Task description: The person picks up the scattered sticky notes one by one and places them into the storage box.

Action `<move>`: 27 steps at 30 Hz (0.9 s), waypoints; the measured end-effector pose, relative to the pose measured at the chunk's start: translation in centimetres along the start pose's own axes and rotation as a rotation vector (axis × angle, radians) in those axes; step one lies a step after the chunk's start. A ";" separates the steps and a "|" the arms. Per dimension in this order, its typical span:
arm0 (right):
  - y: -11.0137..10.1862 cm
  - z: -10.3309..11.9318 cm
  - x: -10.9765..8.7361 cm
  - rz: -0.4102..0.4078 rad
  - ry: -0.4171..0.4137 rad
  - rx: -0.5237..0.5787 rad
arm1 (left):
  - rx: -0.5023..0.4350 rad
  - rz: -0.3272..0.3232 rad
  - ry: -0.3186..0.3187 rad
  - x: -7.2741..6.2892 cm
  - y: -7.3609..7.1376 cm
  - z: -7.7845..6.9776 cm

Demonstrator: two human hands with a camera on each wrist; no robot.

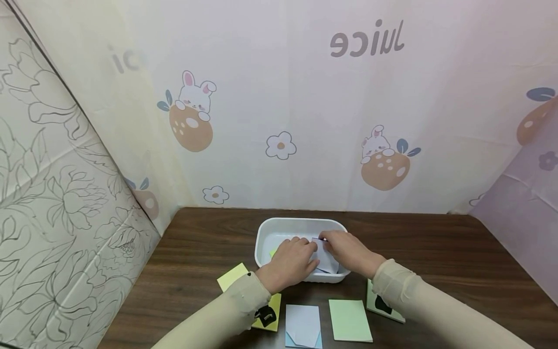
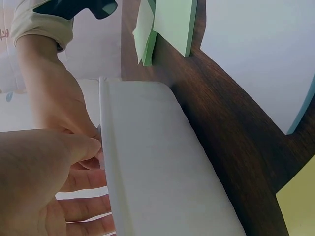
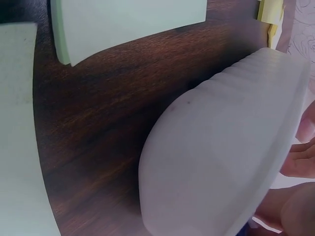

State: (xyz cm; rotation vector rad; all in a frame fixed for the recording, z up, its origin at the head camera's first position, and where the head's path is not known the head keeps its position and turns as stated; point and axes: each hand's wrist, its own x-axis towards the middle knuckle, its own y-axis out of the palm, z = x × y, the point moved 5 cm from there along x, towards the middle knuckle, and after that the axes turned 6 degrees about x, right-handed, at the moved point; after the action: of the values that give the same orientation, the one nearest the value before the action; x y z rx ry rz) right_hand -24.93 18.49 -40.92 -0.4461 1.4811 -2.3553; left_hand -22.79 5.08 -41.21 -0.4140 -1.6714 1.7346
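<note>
- Right hand (image 1: 350, 249) pinches flat, pale paper (image 1: 328, 261).
- Left hand (image 1: 291, 261) is beside it; I cannot tell its grip.
- Smooth, round-cornered white tray (image 1: 301, 227) rests on wood-grained table (image 1: 436, 271).

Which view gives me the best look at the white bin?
The head view: from above it shows much of the white bin's rim and part of its inside. Both wrist views show just outer wall and rim edge, not its floor.
</note>
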 end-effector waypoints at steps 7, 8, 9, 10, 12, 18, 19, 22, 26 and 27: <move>0.5 -0.1 0.2 0.013 0.013 -0.043 | 0.011 -0.025 0.007 -0.1 -0.2 0.0; 0.6 -0.1 0.2 0.016 0.020 -0.052 | 0.011 -0.028 0.007 -0.1 -0.2 0.0; 0.7 -0.1 0.2 0.018 0.021 -0.061 | 0.010 -0.032 0.008 -0.1 -0.3 0.0; 0.8 0.0 0.2 0.021 0.017 -0.072 | 0.010 -0.035 0.008 -0.1 -0.3 0.0; 0.9 0.1 0.1 0.027 0.006 -0.094 | 0.011 -0.039 0.009 -0.1 -0.3 0.0; 1.2 0.2 0.0 0.057 -0.004 -0.113 | 0.012 -0.023 0.007 0.0 -0.2 0.1; 1.2 0.1 0.0 0.065 0.000 -0.110 | 0.012 -0.019 0.006 0.0 -0.2 0.1; 1.3 0.1 0.0 0.089 0.007 -0.096 | 0.008 -0.010 0.005 0.0 -0.2 0.1; 1.5 0.3 -0.2 0.110 -0.002 -0.070 | 0.001 -0.004 0.005 0.0 -0.1 0.1; 1.5 0.4 -0.2 0.111 -0.001 -0.061 | 0.000 -0.004 0.004 0.0 -0.1 0.1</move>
State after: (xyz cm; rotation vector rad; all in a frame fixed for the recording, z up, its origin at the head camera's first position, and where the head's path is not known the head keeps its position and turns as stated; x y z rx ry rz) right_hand -24.47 17.68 -42.12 -0.3704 1.5399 -2.2287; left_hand -22.82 5.02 -41.10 -0.4135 -1.6683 1.7295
